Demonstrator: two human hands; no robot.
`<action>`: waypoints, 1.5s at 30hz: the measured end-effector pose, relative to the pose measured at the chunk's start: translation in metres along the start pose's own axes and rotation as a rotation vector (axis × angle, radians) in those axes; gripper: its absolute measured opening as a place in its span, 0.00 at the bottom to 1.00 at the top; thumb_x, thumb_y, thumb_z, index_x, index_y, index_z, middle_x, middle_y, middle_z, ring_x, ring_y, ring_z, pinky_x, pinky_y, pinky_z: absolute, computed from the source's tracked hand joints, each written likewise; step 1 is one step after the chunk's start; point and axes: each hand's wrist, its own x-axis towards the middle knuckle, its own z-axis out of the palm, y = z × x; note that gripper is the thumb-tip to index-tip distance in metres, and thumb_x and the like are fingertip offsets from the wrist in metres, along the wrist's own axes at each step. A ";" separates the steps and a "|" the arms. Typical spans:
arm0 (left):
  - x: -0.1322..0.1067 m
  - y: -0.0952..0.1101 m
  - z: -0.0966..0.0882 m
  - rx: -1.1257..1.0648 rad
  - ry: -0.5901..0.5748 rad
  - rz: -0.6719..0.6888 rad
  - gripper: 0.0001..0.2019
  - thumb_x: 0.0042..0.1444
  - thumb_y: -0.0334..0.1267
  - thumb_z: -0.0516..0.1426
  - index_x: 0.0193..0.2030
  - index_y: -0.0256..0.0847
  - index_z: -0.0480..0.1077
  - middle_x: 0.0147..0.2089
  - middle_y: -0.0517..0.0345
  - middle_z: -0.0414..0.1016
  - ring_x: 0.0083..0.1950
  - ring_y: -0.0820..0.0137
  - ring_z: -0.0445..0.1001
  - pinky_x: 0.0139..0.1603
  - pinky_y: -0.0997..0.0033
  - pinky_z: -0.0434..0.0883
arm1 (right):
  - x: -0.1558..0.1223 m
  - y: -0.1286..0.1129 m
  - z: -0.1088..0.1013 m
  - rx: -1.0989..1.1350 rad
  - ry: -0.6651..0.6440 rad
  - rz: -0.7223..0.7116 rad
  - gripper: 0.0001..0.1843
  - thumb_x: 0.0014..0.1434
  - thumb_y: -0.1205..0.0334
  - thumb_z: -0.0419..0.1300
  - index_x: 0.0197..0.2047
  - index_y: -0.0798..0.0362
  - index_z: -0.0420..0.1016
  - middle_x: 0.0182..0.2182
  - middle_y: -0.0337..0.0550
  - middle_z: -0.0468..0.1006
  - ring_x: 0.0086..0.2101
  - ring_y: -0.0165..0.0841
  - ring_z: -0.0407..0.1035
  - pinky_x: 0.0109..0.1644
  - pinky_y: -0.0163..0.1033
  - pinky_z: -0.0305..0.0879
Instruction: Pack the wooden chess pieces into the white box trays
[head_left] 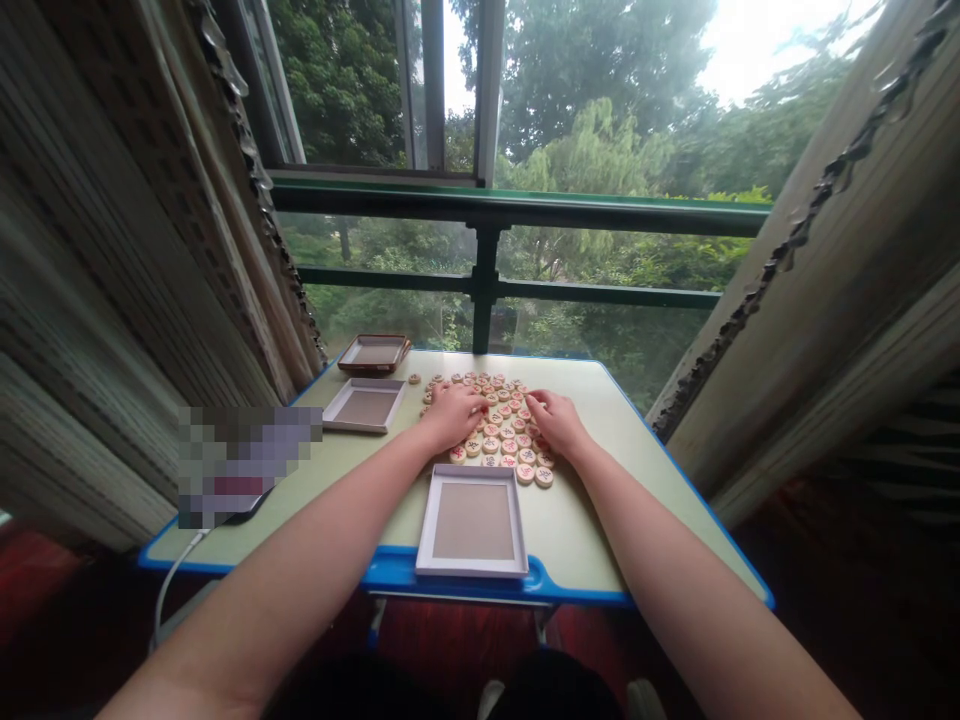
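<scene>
- pale, wooden-looking round pieces (pixel 508 447) lie between the bent fingers: left hand (pixel 454 415) at nine o'clock, right hand (pixel 556 418) at three.
- both hands are at the cluster; whether any fingers pinch a piece, i cannot tell.
- gathering looks well along; neat rows seem not yet made.
- near tray (pixel 472 572) at six o'clock; brown-edged tray (pixel 373 368) at ten, on the tabletop (pixel 637 490).
</scene>
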 end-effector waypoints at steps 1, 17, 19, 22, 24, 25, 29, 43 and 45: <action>0.000 -0.001 0.000 -0.012 0.021 -0.007 0.14 0.55 0.36 0.50 0.46 0.44 0.72 0.47 0.52 0.73 0.52 0.59 0.66 0.58 0.50 0.52 | 0.000 0.000 0.000 -0.006 0.001 -0.001 0.20 0.61 0.53 0.46 0.44 0.55 0.74 0.42 0.46 0.77 0.43 0.36 0.68 0.49 0.39 0.58; -0.017 -0.002 -0.013 -0.326 0.329 0.047 0.12 0.46 0.42 0.61 0.32 0.39 0.63 0.30 0.60 0.68 0.32 0.72 0.67 0.35 0.71 0.66 | -0.018 -0.032 -0.017 0.135 -0.020 -0.286 0.12 0.53 0.54 0.58 0.34 0.51 0.78 0.37 0.45 0.78 0.45 0.38 0.65 0.51 0.44 0.57; -0.018 0.000 -0.014 -0.301 0.325 0.071 0.12 0.47 0.42 0.61 0.29 0.39 0.63 0.29 0.60 0.68 0.31 0.72 0.67 0.34 0.71 0.65 | -0.023 -0.039 -0.018 0.274 -0.084 -0.268 0.13 0.54 0.54 0.57 0.38 0.52 0.77 0.37 0.44 0.78 0.42 0.36 0.67 0.48 0.42 0.61; -0.018 0.006 -0.013 -0.309 0.312 0.105 0.10 0.48 0.41 0.59 0.27 0.39 0.63 0.28 0.60 0.69 0.31 0.72 0.67 0.33 0.71 0.64 | -0.026 -0.045 -0.015 0.455 -0.204 -0.209 0.16 0.55 0.53 0.57 0.42 0.52 0.76 0.40 0.45 0.77 0.39 0.33 0.70 0.44 0.39 0.64; -0.017 0.009 -0.011 -0.348 0.299 0.131 0.09 0.49 0.40 0.59 0.26 0.39 0.64 0.28 0.60 0.70 0.31 0.73 0.67 0.33 0.72 0.65 | -0.027 -0.046 -0.014 0.537 -0.244 -0.197 0.16 0.54 0.53 0.57 0.42 0.52 0.75 0.40 0.45 0.77 0.39 0.33 0.70 0.43 0.39 0.64; -0.017 0.011 -0.011 -0.363 0.298 0.144 0.08 0.49 0.39 0.59 0.26 0.39 0.64 0.28 0.60 0.70 0.31 0.73 0.67 0.33 0.73 0.65 | -0.026 -0.046 -0.013 0.568 -0.251 -0.190 0.16 0.54 0.52 0.58 0.42 0.52 0.75 0.40 0.44 0.77 0.39 0.33 0.70 0.43 0.39 0.64; -0.018 0.014 -0.009 -0.368 0.317 0.148 0.05 0.47 0.33 0.57 0.26 0.39 0.63 0.28 0.61 0.70 0.31 0.74 0.67 0.34 0.73 0.65 | -0.024 -0.043 -0.010 0.716 -0.276 -0.082 0.16 0.51 0.51 0.60 0.39 0.53 0.75 0.36 0.43 0.78 0.36 0.32 0.71 0.38 0.36 0.66; -0.018 0.011 -0.013 -0.630 0.328 0.031 0.07 0.41 0.23 0.47 0.24 0.40 0.55 0.32 0.59 0.71 0.38 0.71 0.72 0.39 0.71 0.68 | -0.029 -0.045 -0.015 0.566 -0.163 -0.167 0.16 0.49 0.53 0.61 0.40 0.53 0.74 0.34 0.43 0.77 0.33 0.30 0.69 0.36 0.36 0.65; -0.017 -0.002 -0.014 -0.591 0.451 -0.067 0.07 0.41 0.23 0.46 0.24 0.40 0.56 0.30 0.59 0.71 0.36 0.71 0.71 0.37 0.71 0.68 | -0.034 -0.047 -0.021 0.367 -0.186 -0.312 0.15 0.50 0.56 0.60 0.40 0.52 0.74 0.33 0.42 0.77 0.33 0.30 0.68 0.38 0.36 0.64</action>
